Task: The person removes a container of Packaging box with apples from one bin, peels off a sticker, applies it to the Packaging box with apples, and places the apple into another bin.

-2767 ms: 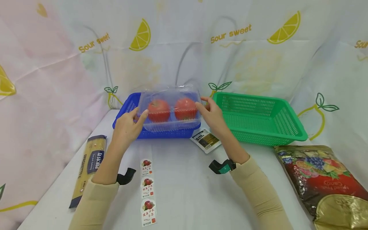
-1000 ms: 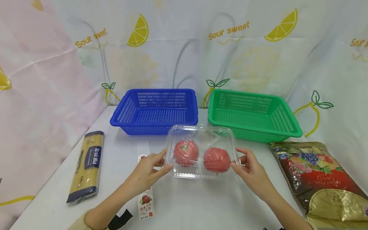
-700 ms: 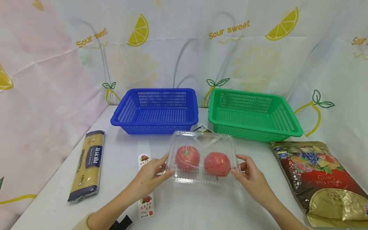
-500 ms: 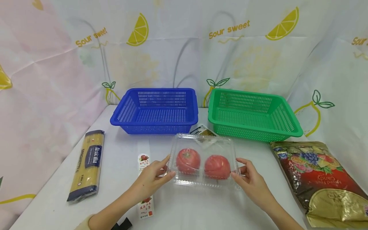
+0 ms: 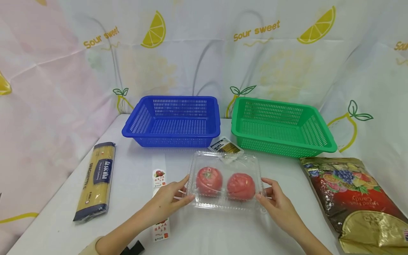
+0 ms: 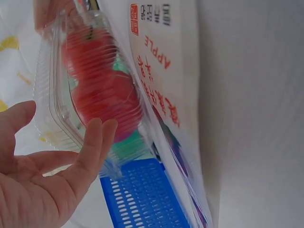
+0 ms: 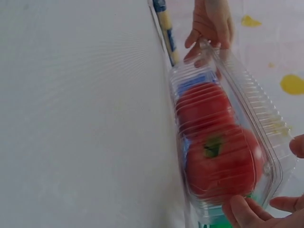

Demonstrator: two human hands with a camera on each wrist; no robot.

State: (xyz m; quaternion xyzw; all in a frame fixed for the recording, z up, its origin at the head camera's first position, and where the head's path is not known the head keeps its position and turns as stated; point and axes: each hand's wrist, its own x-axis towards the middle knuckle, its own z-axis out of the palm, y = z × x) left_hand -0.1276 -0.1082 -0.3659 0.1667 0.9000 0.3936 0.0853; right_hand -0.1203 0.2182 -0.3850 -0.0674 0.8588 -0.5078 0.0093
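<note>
A clear plastic clamshell box (image 5: 225,180) holding two red tomatoes lies flat on the white table (image 5: 207,230) in front of me. My left hand (image 5: 188,187) holds its left end, thumb on top and fingers along the lower edge. My right hand (image 5: 261,188) holds the right end the same way. In the left wrist view the box (image 6: 85,95) sits between thumb and straight fingers (image 6: 97,137). The right wrist view shows the box (image 7: 218,142) lengthwise, my right fingertips (image 7: 240,206) at its near end and my left hand (image 7: 209,23) at the far end.
A blue basket (image 5: 172,132) and a green basket (image 5: 280,147) stand side by side behind the box. A small label packet (image 5: 224,145) lies between them. A spaghetti pack (image 5: 95,179) lies at left, a sticker strip (image 5: 159,177) by my left hand, a candy bag (image 5: 357,202) at right.
Both hands carried the tomato box from above the blue basket toward me and down. Over the last second it sank a little further and levelled on the table.
</note>
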